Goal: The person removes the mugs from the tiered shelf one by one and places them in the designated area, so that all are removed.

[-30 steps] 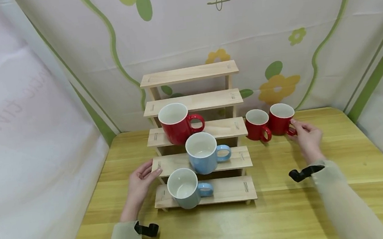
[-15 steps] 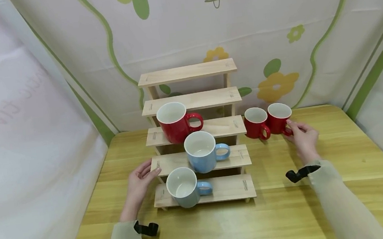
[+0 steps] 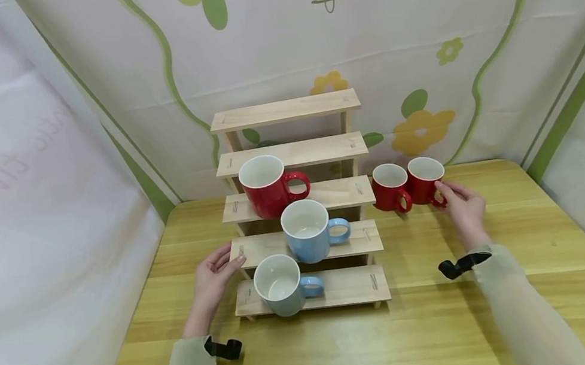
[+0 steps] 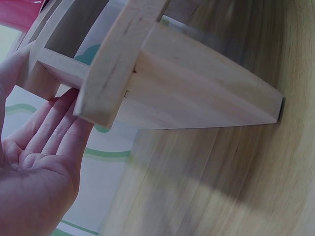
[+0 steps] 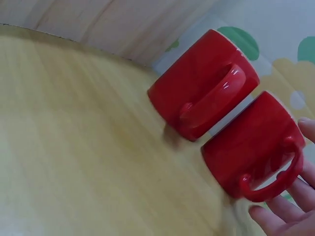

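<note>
At the left end of the second-lowest shelf of a wooden rack (image 3: 344, 285), my left hand (image 3: 214, 282) grips the board, thumb above and fingers below. The left wrist view shows this hand (image 4: 47, 162) against the rack's edge (image 4: 106, 73). My right hand (image 3: 466, 214) pinches the handle of a small red mug (image 3: 424, 184) standing upright on the table. In the right wrist view, fingers (image 5: 290, 209) surround that mug's handle (image 5: 283, 184). Another small red mug (image 3: 388, 191) stands close to its left.
The rack holds a large red mug (image 3: 267, 198) on its middle shelf, a light blue mug (image 3: 307, 244) one step below, and a pale blue mug (image 3: 282, 298) on the lowest. A patterned cloth (image 3: 266, 47) rises behind the table (image 3: 323, 353).
The right-hand red mug has shifted slightly left, closer to its neighbour, with my right hand on it. My left hand keeps its hold on the rack. The head view has shifted a little.
</note>
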Motion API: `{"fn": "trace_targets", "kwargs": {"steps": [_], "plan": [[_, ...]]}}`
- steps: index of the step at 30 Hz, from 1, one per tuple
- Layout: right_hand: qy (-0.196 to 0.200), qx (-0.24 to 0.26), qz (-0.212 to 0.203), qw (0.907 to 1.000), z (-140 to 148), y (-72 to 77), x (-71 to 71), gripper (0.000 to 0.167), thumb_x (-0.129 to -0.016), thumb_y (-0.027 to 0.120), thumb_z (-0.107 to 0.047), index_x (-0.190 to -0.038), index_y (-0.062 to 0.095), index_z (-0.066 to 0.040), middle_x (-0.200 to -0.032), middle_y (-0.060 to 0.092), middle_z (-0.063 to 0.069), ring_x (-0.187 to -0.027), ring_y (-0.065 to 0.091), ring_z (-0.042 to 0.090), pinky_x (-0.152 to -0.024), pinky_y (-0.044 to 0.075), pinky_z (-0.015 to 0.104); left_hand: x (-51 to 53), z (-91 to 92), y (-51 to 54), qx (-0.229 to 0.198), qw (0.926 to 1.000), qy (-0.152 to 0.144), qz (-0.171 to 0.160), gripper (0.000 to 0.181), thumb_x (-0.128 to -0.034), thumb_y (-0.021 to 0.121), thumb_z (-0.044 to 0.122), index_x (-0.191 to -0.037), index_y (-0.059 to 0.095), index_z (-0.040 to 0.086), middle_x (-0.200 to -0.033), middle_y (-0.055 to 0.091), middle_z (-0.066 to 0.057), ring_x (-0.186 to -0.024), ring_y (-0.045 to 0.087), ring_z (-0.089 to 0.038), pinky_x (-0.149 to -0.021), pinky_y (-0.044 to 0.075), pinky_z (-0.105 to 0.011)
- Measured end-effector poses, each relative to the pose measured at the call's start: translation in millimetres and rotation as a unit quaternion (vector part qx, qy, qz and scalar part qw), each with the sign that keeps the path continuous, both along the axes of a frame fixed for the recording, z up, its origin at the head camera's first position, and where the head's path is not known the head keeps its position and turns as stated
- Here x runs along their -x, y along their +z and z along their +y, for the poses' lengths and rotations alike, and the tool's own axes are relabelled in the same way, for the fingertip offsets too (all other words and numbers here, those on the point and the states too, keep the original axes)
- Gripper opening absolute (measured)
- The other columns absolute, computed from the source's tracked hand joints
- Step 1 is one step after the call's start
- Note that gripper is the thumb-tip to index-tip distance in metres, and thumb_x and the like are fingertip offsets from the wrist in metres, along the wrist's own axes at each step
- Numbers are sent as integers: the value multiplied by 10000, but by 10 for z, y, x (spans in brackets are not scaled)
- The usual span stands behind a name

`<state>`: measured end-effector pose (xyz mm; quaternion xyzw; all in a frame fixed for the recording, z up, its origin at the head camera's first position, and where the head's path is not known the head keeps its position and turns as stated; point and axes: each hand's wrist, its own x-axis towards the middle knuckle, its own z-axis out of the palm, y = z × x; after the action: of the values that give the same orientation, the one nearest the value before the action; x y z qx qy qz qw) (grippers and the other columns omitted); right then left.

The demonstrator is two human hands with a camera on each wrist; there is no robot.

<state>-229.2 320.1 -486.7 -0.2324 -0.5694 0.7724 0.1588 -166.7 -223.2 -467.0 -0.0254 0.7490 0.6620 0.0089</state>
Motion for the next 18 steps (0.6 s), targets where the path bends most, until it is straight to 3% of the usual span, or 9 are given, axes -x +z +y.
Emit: {"fn": "trace_targets", "kwargs": {"steps": [5,12,18], "plan": [[-8,-516,-43,9987,-7,187,34,535,-878,832,-290,-1327,659,-57,-1069,686,-76,-1068,614,85,-846,505,134,-6,-4,-3,27,10000,-6,60,550,-953,748,127,-1430,531,-41,-1380,582,-233,-1118,628,-95,-917,530,-214],[149,-1020,320,9942,-114,666,43,572,-855,839,-368,-1346,664,-132,-1262,647,-15,-1225,553,119,-993,428,147,-7,-8,-11,-30,10000,9,-5,553,-953,752,142,-1432,532,-23,-1376,585,-218,-1118,638,-118,-939,526,-232],[423,-1239,1037,9860,-281,1014,22,563,-838,862,-316,-1321,684,-86,-1271,674,23,-1198,592,126,-974,452,152,5,-4,-14,-40,10000,31,-25,538,-951,754,135,-1424,546,-13,-1368,594,-210,-1116,637,-111,-937,529,-235]]}}
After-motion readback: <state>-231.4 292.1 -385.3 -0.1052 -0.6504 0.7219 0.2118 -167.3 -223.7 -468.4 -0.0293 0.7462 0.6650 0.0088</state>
